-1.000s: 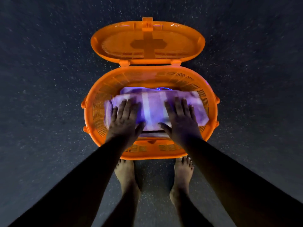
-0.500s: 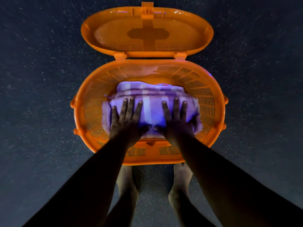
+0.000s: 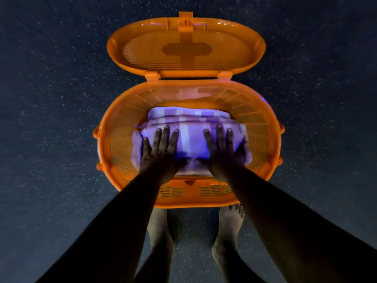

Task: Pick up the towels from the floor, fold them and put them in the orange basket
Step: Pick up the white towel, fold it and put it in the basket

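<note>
A folded purple towel with pale stripes [image 3: 186, 137] lies on top of other folded purple towels [image 3: 183, 114] inside the orange basket [image 3: 108, 144]. My left hand [image 3: 161, 152] lies flat on the top towel's left half, fingers straight and spread. My right hand [image 3: 222, 150] presses flat on its right half, fingers straight. Both thumbs point inward near the towel's near edge. The basket's bottom is hidden under the towels.
The basket's hinged orange lid [image 3: 186, 48] stands open behind it. Dark speckled floor [image 3: 51, 119] surrounds the basket on all sides. My bare feet [image 3: 228, 231] stand just in front of the basket's near rim.
Both hands have pushed the top towel deeper into the basket. My fingers have drawn closer together, and the camera has moved closer to the basket.
</note>
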Demonstrator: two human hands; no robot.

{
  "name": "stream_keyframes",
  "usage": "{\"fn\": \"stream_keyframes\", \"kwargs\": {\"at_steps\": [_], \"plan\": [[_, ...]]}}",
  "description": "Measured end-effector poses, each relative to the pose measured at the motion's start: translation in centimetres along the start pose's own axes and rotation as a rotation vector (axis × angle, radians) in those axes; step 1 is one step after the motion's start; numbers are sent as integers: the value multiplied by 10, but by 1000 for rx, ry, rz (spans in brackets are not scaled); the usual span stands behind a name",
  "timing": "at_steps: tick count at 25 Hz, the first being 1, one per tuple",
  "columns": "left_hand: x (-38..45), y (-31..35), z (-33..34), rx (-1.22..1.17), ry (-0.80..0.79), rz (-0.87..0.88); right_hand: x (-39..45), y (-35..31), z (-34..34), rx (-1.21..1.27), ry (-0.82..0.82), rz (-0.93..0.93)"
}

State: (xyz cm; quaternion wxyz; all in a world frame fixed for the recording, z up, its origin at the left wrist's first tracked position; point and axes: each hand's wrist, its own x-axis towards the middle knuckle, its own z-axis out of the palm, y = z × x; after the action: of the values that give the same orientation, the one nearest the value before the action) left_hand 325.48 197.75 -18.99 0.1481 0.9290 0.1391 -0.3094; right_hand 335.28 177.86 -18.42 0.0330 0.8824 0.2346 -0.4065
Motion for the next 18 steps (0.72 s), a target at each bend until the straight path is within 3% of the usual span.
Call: {"fn": "stream_keyframes", "kwargs": {"at_steps": [2,7,12,18], "plan": [[-24,12,-29,-30,-109,-25,-24,1,-24,48,-51,-6],[-140,47,-161,-195,-173,-78,-144,-11,-132,319,-53,81],[-299,84,-301,-311,-204,-229,-308,-41,-245,315,-24,28],[-489,132,-400,-489,27,-429,-463,-91,-359,82,-24,-294]]}}
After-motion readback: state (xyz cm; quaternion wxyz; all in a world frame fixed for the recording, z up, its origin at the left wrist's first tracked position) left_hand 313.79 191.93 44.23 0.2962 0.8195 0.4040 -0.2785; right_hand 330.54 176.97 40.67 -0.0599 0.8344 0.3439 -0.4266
